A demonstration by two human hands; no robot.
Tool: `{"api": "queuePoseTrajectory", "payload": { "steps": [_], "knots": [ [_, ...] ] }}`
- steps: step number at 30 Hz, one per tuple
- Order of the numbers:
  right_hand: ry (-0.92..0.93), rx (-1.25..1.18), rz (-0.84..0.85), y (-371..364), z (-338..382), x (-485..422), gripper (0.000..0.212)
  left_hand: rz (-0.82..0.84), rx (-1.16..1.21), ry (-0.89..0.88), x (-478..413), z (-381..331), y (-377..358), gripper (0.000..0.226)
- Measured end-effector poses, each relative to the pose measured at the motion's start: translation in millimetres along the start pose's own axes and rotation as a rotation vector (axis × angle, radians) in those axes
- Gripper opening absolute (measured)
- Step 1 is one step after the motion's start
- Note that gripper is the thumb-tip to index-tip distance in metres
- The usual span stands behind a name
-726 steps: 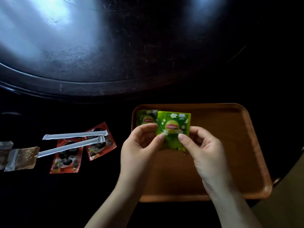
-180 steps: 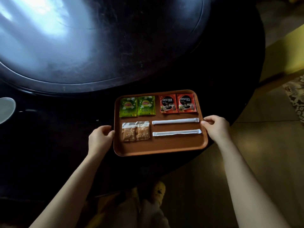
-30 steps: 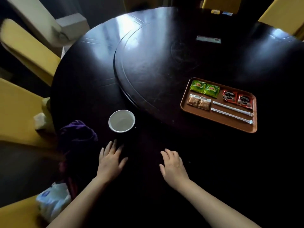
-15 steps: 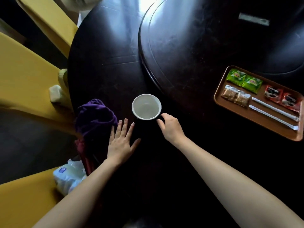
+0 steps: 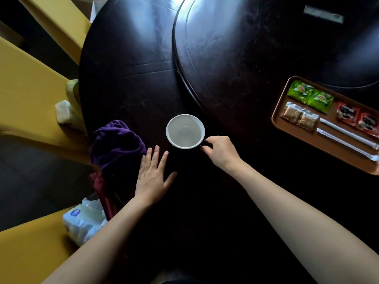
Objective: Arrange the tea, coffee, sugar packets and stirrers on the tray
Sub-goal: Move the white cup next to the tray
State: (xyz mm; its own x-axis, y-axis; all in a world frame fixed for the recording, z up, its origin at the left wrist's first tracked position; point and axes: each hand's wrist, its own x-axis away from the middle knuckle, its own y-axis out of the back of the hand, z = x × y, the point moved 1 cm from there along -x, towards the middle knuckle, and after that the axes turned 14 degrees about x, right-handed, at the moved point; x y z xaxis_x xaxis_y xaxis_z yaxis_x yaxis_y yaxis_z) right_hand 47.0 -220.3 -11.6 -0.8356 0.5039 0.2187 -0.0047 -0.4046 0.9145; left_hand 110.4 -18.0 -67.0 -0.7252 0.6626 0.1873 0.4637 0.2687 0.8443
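The orange tray [image 5: 287, 128] lies at the right edge of the view on the dark round table. On it are two green tea packets [image 5: 310, 96], two red coffee packets [image 5: 356, 118], two brown sugar packets [image 5: 299, 116] and two white wrapped stirrers [image 5: 346, 138], side by side in rows. My right hand [image 5: 220, 150] is closed on the dark handle of a mug [image 5: 185, 131] with a white inside, left of the tray. My left hand [image 5: 152, 175] rests flat on the table with fingers spread, just below and left of the mug.
A purple cloth [image 5: 115, 144] hangs at the table's left edge. Yellow chairs [image 5: 30, 95] stand to the left, with a white plastic pack [image 5: 84, 222] on one seat. A raised round turntable [image 5: 266, 42] fills the table's middle, with a grey strip [image 5: 323, 14] far back.
My view has swung left and closer to the mug. My right hand has closed on the mug's handle. The tray, held in both hands six seconds ago, sits alone on the table.
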Motion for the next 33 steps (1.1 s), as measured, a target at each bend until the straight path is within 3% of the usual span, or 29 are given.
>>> {"api": "queuePoseTrajectory", "payload": {
  "steps": [2,5,9,12,16,20,24,28,33],
  "knots": [
    [0.032,-0.002,-0.031,3.2,-5.0,0.3,0.022,-0.008,0.089,0.028,-2.4,-6.9,2.0,0.074],
    [0.075,-0.034,-0.063,10.1,-14.8,5.3,0.017,-0.07,0.287,0.04,-14.1,-22.3,12.0,0.084],
    [0.123,-0.094,-0.098,29.3,-26.5,12.1,0.018,-0.026,0.642,-0.069,-46.1,-46.4,31.1,0.099],
    [0.134,-0.142,-0.099,50.4,-33.5,10.9,0.017,-0.002,0.808,-0.11,-66.6,-64.1,41.4,0.097],
    [0.101,-0.155,-0.068,84.6,-45.4,2.0,0.017,0.022,0.871,-0.162,-99.1,-83.3,44.0,0.094],
    [0.094,-0.003,-0.194,117.1,-62.3,-14.3,0.03,0.034,0.871,-0.231,-128.6,-110.9,45.6,0.094],
    [0.039,-0.06,-0.248,128.9,-89.9,-30.4,0.022,0.059,0.761,-0.305,-158.9,-134.8,44.0,0.088],
    [-0.06,-0.128,-0.251,126.1,-114.7,-46.0,0.015,0.124,0.177,-0.264,-190.0,-137.9,26.8,0.078],
    [-0.104,-0.15,-0.242,124.0,-135.3,-63.6,0.02,0.129,-0.046,-0.302,-204.6,-133.7,12.6,0.079]
  ]
}}
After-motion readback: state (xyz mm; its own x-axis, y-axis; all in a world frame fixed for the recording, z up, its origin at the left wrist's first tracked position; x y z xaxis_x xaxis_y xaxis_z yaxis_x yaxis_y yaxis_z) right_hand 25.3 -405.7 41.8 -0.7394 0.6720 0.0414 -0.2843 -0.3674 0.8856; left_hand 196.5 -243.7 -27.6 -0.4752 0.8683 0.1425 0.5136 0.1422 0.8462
